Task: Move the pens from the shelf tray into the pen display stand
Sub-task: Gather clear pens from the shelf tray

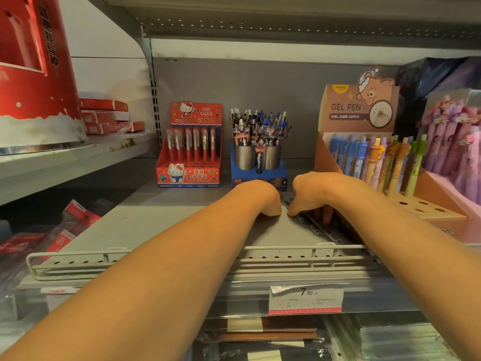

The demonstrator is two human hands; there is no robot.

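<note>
- Red at far left: big red carton (pixel 33 61) cut off by the frame edge, flat red boxes (pixel 106 117) stacked behind on the neighbouring shelf; print too blurred to read.
- Red cat-themed pen stand (pixel 188 152) next, upright against the back panel, one row of red pens standing, front holes bare.
- Blue display stand (pixel 259 175) at centre back with two metal cups (pixel 257 157), both crammed with dark and blue pens clip-end up, one lone pen in the slot between them; likely the target, though not certain.
- Left hand (pixel 260 198) knuckles-up on the grey shelf (pixel 156 225), fingers curled under, just beside the pens; holding anything or not, cannot tell, palm hidden.
- Right hand (pixel 313 194) pressed down on the loose dark pens (pixel 320 227), thumb tip and a finger touching them, seemingly gathering a bunch; firm grip or not, cannot tell.
- Loose pens lying flat in a fan towards the wire front rail (pixel 286 250), partly under the right forearm, count impossible.
- Both hands low and close together, probably to rake scattered pens into one bundle before lifting.
- Brown "GEL PEN" box (pixel 361 121) to the right, pastel pens leaning in tiers, lower holes vacant.
- Pink display (pixel 453 142) at far right, cropped and blurry.
- Price tag (pixel 305 299) below, torn at the corner, small print unreadable.
</note>
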